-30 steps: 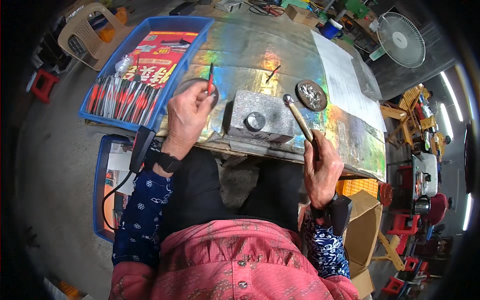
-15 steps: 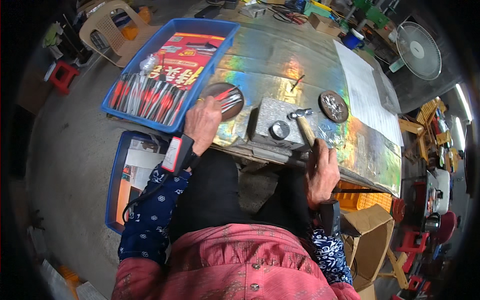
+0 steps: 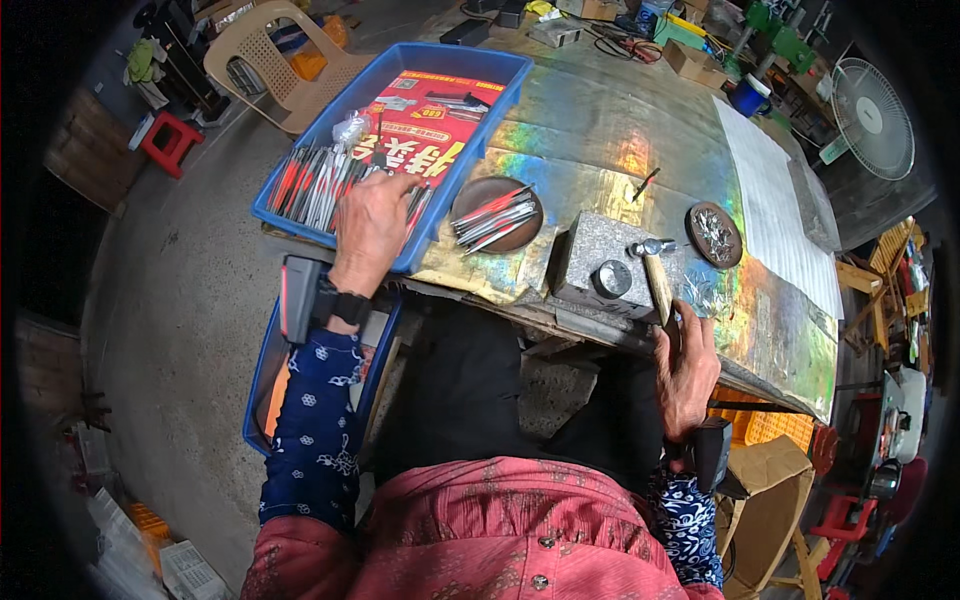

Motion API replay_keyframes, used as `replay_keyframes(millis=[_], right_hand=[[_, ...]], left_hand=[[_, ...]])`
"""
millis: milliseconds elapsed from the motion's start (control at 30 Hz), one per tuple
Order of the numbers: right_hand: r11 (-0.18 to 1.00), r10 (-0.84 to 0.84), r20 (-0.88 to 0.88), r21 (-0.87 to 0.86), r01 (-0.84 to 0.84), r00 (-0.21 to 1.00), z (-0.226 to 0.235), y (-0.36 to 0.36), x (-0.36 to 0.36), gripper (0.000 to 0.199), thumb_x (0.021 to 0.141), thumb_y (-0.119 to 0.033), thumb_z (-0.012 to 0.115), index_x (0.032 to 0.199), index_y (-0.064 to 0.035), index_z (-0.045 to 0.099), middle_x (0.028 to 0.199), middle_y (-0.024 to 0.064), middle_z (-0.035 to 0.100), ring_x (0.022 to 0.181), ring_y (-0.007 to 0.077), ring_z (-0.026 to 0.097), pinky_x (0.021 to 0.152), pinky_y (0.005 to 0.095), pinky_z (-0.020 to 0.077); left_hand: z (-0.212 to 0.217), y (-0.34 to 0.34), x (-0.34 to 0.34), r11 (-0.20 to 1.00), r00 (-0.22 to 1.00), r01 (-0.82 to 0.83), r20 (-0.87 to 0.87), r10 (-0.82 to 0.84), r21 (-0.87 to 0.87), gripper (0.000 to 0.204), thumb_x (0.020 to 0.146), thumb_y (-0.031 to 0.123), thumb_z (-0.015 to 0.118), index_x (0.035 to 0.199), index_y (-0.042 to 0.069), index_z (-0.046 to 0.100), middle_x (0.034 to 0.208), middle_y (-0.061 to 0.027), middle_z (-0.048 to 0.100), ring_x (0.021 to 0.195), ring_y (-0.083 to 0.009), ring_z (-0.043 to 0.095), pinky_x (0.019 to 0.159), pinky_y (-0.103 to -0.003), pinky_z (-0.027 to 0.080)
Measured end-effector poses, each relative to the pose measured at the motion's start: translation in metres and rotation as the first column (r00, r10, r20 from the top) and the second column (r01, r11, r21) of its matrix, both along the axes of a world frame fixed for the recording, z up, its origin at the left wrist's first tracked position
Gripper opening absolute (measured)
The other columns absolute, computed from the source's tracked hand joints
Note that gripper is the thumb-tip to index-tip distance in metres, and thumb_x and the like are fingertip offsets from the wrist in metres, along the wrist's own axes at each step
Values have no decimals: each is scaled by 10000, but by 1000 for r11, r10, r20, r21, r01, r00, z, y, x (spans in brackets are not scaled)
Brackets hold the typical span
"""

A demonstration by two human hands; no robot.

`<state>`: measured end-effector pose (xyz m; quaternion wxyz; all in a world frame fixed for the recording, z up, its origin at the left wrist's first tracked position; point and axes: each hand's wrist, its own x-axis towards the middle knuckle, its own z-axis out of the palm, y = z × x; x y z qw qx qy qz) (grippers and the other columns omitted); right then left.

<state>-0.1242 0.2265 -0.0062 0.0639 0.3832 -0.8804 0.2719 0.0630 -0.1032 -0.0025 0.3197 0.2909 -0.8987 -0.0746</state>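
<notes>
My left hand (image 3: 370,225) is over the near right part of a blue plastic tray (image 3: 262,212), fingers bent down among slim red and silver sticks (image 3: 315,185); its fingertips are hidden, and what they hold cannot be made out. Several similar sticks (image 3: 495,218) lie across a round brown dish (image 3: 530,235) right of the tray. My right hand (image 3: 688,370) closes loosely round the handle end of a small hammer (image 3: 657,280). The hammer's head rests on a grey metal block (image 3: 600,245), beside a short round metal piece (image 3: 612,279).
A second brown dish (image 3: 736,250) holds small shiny metal bits. A dark thin stick (image 3: 647,184) stands out behind the block. White sheeting (image 3: 755,170) covers the table's right side, near a fan (image 3: 872,115). A cardboard box (image 3: 765,490) stands low on the right.
My left hand has moved from the brown dish to the sticks in the blue tray, uncovering the dish's sticks. My right hand stays at the hammer handle. The whole view has shifted.
</notes>
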Motion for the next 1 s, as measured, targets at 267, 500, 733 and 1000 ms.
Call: replay_keyframes(millis=[267, 500, 733, 1000], right_hand=[[1000, -7, 44, -14, 8, 999, 3, -1, 0, 361, 884, -133, 638, 1224, -43, 555, 1013, 218, 545, 868, 411, 582, 728, 453, 480], [1000, -7, 93, -15, 8, 996, 9, 1, -7, 308, 887, -180, 656, 1151, -32, 598, 938, 198, 572, 819, 371, 608, 712, 420, 485], [987, -125, 88, -92, 133, 988, 6, 20, -50, 205, 909, -145, 614, 1019, 20, 666, 881, 173, 658, 745, 260, 631, 694, 335, 493], [982, -152, 38, 116, 147, 988, -22, 28, -99, 149, 815, -82, 648, 955, -31, 657, 884, 175, 623, 851, 361, 620, 767, 425, 487]], left_hand=[[-10, -11, -11, 998, 982, 54, 178, -59, 35, 309, 819, 105, 662, 1128, 98, 674, 887, -172, 632, 805, -368, 627, 692, -442, 506], [-16, -15, -10, 995, 987, 71, 139, -81, 72, 281, 838, 84, 629, 1111, 111, 687, 937, -163, 639, 865, -355, 628, 750, -427, 499], [-17, -17, -10, 985, 989, -51, 144, 27, 166, 305, 810, 78, 644, 1114, 94, 646, 888, -196, 669, 789, -346, 661, 664, -415, 505], [-23, -17, 7, 901, 999, 31, -53, -9, 433, 397, 820, -15, 628, 1212, 10, 573, 670, -32, 539, 628, -97, 512, 602, -272, 442]])
